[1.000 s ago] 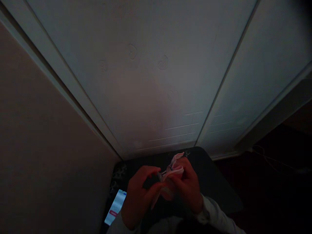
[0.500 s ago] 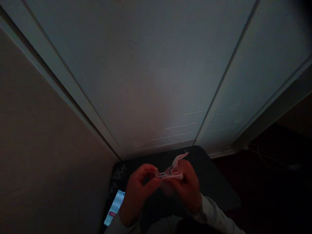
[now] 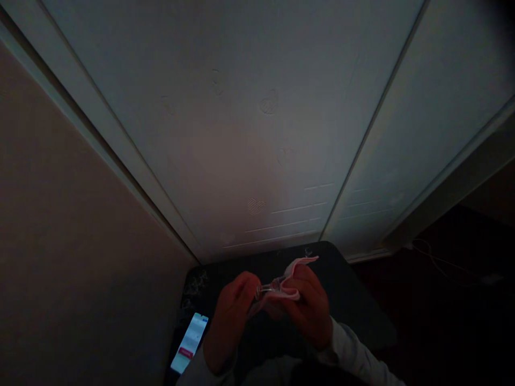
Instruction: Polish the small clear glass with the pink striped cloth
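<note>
Both hands are close together over a dark table. My left hand [image 3: 235, 308] is closed on the left end of a small clear glass-like object [image 3: 267, 288]. The fingers of my right hand [image 3: 309, 303] wrap round a pink cloth [image 3: 290, 292], which is folded about the right part of the clear object. One corner of the cloth sticks up past the right fingers, and another part hangs below, between the hands. What the clear object is cannot be made out in the dim light.
The dark table [image 3: 354, 300] stands against a pale panel with embossed hearts [image 3: 256, 206]. A lit phone [image 3: 190, 343] lies at its left, near crumpled clear plastic [image 3: 196, 284]. A small clear item [image 3: 308, 251] sits by the back edge. A white cable [image 3: 432, 256] lies at the right.
My left fingers have closed up and shifted slightly left, and more of the clear object shows between the hands. The cloth's upper corner has tilted right. More of the phone is visible.
</note>
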A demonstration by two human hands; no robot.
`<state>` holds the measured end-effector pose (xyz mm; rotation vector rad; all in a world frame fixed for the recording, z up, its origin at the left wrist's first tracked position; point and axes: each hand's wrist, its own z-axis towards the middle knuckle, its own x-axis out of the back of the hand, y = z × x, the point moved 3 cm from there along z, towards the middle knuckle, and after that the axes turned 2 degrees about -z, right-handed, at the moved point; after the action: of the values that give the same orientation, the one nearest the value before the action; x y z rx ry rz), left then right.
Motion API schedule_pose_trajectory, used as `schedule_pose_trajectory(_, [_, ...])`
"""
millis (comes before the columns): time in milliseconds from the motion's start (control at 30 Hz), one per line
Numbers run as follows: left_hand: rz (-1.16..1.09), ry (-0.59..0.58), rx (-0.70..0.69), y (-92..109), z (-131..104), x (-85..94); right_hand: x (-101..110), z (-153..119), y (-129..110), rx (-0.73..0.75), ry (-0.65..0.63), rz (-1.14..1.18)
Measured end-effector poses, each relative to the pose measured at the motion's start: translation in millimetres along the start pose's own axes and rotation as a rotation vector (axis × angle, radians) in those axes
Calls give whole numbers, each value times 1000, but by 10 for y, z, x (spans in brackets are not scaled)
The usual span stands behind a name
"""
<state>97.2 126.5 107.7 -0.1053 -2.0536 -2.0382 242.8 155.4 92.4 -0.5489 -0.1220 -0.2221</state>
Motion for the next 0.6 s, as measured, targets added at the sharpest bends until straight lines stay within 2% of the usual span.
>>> schedule_pose_trajectory(133, [-10,95,-90,-40,-44,5,14,-27,39,-43,-15,18])
schedule_pose_trajectory(267, [50,53,-182,-63,-106,21,26,-68,108,-145,-19,33])
schedule_pose_trajectory(400, [187,19,-168,-38,-110,61,30,-82,143,-234,-7,50])
schedule_pose_trajectory(600, [223,5,-125,-3,-61,103,10,-78,128,-221,-34,71])
